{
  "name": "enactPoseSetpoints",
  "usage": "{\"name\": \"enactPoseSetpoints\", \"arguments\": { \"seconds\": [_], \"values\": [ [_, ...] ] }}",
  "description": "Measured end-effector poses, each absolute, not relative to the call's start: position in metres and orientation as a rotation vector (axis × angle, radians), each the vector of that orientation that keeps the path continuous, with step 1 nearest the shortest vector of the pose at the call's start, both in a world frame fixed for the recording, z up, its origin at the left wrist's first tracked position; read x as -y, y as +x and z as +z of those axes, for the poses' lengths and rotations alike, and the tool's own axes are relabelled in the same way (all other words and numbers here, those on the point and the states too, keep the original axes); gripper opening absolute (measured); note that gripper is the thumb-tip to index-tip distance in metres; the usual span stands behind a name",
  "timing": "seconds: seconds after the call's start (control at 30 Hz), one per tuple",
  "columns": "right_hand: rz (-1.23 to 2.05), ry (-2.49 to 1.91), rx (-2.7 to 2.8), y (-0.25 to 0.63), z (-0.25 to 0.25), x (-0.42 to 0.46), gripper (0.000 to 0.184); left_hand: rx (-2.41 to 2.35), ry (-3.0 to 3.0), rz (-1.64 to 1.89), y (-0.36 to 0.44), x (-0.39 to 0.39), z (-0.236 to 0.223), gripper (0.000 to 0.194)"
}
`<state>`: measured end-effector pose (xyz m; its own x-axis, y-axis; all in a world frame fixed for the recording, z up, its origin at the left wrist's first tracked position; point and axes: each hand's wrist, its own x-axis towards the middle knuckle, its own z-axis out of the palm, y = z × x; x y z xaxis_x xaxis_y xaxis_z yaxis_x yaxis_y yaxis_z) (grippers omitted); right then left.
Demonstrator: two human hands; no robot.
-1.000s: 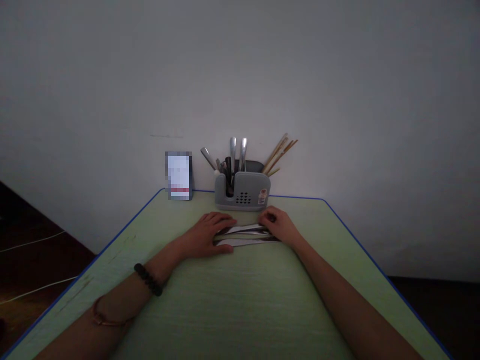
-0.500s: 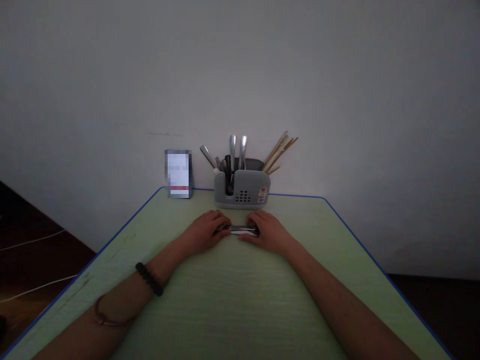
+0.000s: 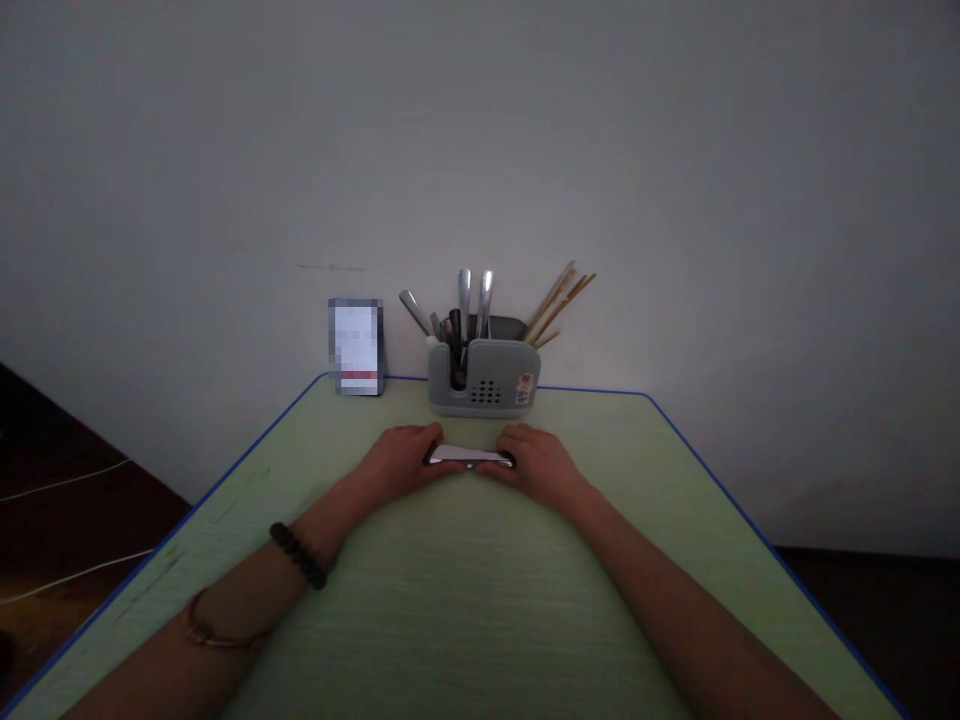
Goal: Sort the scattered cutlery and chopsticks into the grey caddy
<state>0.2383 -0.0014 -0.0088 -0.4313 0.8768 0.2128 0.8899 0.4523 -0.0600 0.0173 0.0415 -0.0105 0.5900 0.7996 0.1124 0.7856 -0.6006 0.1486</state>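
Observation:
A small bundle of shiny metal cutlery lies crosswise on the green table, just in front of a grey cutlery holder. My left hand curls round the bundle's left end. At the right end, my right hand is closed over it in the same way. Both hands rest on the table top, and only a short stretch of metal shows between them. I cannot tell which pieces make up the bundle.
The holder stands against the white wall with spoons, dark utensils and wooden chopsticks sticking up. A small blurred card stands to its left. The table has a blue rim; dark floor with white cables lies at the left.
My right hand slid left along the cutlery toward the left hand. The loose spread of pieces has been gathered into a short, tight bundle between both hands.

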Motion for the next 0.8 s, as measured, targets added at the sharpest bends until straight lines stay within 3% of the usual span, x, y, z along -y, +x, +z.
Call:
{"name": "enactPoseSetpoints", "arguments": {
  "seconds": [0.23, 0.4, 0.6, 0.8],
  "values": [
    [-0.002, -1.680, 2.409, 0.240, -0.007, -0.001, 0.048, -1.305, 2.628, 0.329, 0.014, -0.042, -0.009, 0.045],
    [-0.029, -1.508, 2.419, 0.243, -0.011, -0.002, 0.038, -1.229, 2.598, 0.502, 0.012, -0.043, -0.012, 0.041],
    [-0.154, -1.419, 2.426, 0.245, -0.012, -0.003, 0.040, -1.204, 2.483, 0.561, 0.009, -0.049, -0.016, 0.035],
    [-0.119, -1.494, 2.412, 0.246, -0.011, -0.003, 0.037, -0.970, 1.985, 0.454, -0.009, -0.061, -0.015, 0.049]
  ]
}}
